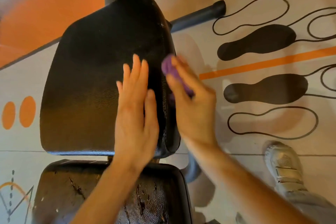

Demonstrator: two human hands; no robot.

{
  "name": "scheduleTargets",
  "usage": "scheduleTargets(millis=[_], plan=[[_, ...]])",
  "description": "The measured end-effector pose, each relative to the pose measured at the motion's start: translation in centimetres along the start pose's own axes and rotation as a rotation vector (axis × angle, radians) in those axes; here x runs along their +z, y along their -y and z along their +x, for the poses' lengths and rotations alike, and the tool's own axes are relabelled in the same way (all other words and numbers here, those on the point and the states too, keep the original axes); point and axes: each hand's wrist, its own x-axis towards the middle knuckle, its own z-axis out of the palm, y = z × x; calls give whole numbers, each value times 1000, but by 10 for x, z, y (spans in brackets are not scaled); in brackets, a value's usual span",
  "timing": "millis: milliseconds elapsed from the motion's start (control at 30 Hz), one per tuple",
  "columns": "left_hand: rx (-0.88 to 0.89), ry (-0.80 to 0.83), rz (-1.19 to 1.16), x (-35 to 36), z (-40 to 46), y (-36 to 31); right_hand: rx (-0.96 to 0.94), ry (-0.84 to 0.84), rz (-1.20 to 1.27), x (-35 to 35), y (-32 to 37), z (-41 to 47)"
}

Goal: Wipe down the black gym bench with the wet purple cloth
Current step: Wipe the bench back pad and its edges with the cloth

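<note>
The black gym bench [91, 78] fills the middle of the head view, with a large upper pad and a cracked, worn lower pad [76, 192] near me. My left hand [135, 112] lies flat on the upper pad's right part, fingers straight and spread. My right hand [190, 102] grips the bunched purple cloth [168, 68] and presses it against the pad's right side edge; the hand is motion-blurred. Most of the cloth is hidden under my fingers. The pad's right edge looks glossy.
The bench's dark metal frame [198, 15] runs out to the upper right over a floor printed with orange bands and black footprint shapes [258, 42]. My grey shoe [283, 165] stands on the floor at lower right.
</note>
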Motion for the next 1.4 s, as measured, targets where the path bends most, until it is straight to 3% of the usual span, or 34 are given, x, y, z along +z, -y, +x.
scheduleTargets(millis=[100,233,433,600,800,967,1233,1400], plan=[[-1,3,38,3,35,14,1,3,-18,10,1,34],[-3,50,18,7,40,26,-80,4,-123,-8,-3,-49],[-1,35,27,11,40,25,-66,17,-139,15,3,37],[-17,41,-12,9,38,22,-145,66,-229,-5,3,-41],[-20,30,-6,8,39,23,-42,29,-153,26,10,79],[-24,34,-14,9,41,22,-128,2,-234,4,2,-1],[-67,57,19,1,57,16,153,58,108,17,11,89],[-110,-19,4,-1,118,29,16,3,-178,3,16,25]])
